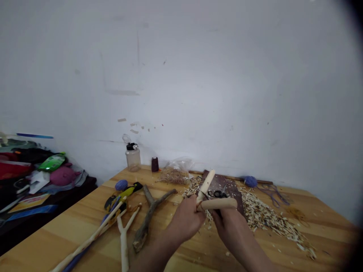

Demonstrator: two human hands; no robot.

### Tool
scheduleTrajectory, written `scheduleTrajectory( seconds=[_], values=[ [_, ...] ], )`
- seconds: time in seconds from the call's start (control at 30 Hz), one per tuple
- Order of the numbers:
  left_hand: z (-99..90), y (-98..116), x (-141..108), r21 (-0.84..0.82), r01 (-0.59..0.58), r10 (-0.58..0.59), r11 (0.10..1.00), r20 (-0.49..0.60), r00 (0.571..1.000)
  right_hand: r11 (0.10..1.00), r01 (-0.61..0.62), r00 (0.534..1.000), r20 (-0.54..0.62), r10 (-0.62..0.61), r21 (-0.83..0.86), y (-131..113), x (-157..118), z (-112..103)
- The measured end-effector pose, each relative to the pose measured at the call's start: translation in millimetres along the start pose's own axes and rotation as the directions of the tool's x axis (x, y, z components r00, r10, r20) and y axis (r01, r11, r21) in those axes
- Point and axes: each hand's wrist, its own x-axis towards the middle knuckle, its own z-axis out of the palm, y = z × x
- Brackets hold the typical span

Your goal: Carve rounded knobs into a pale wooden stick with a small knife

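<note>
Left hand (pixel 188 217): fingers wrapped tight around the peeled forked stick (pixel 206 186), gripping close to where the prongs split. Stick sits at the near middle, held over the table (pixel 307 211); one prong points far, the other points right.

Right hand (pixel 234 228): fingers curled in under the right-pointing prong, apparently against it. Underside hidden, so can't tell how firmly it grips or if it pinches anything else.

Just beyond the hands: scissors (pixel 219 193) on a brown mat (pixel 231 184), wood shavings (pixel 265 211) scattered over it and heaped to the right. Purple yarn ball (pixel 250 181) at far right, near the wall.

Left of the hands: bark-covered forked branch (pixel 146 223), then a smaller pale fork (pixel 124 236) left of it. Far left of table: clear bottle (pixel 133 159), dark thread spool (pixel 154 164) just right of it.
</note>
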Motion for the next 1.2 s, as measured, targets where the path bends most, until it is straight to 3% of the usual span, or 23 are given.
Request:
scheduleTrajectory(
  seconds=[0.07, 0.13, 0.2, 0.3, 0.4, 0.47, 0.67, 0.97, 1.2],
  values=[
    [-3.9, 3, 1, -0.198, -0.035, 0.051, 0.98, 0.077, 0.996, 0.987, 0.037, 0.998, 0.039, -0.044, 0.157, 0, 1, -10],
    [-6.8, 4, 1, -0.297, -0.017, 0.052, 0.955, 0.109, 0.993, 0.966, -0.012, 0.997, 0.082, -0.01, 0.258, -3, 0, -24],
    [-8.8, 4, 0, -0.274, -0.01, 0.033, 0.962, 0.079, 0.996, 0.936, -0.128, 0.989, 0.111, 0.097, 0.328, -7, -2, -37],
    [-10.9, 4, -2, -0.136, -0.018, 0.018, 0.991, -0.001, 1.0, 0.919, -0.095, 0.995, 0.069, 0.073, 0.383, -10, -6, -47],
    [-12.3, 7, -5, -0.037, -0.019, 0.018, 0.999, -0.009, 1.0, 0.943, -0.013, 0.999, 0.044, -0.002, 0.333, -8, -7, -46],
    [-13.0, 9, -7, -0.006, -0.028, 0.028, 1.0, 0.004, 1.0, 0.961, -0.02, 0.997, 0.071, 0.0, 0.275, -7, -6, -43],
    [-11.8, 9, -6, -0.093, -0.109, 0.113, 0.99, 0.036, 0.993, 0.977, -0.076, 0.98, 0.193, 0.037, 0.201, -9, -2, -40],
    [-12.6, 11, -6, -0.202, -0.109, 0.116, 0.973, 0.024, 0.993, 0.988, -0.026, 0.987, 0.159, 0.001, 0.151, -8, -3, -38],
    [-12.5, 11, -6, -0.3, -0.109, 0.126, 0.948, 0.036, 0.991, 0.997, 0.073, 0.995, 0.073, -0.073, 0.001, -1, -6, -32]
  ],
)
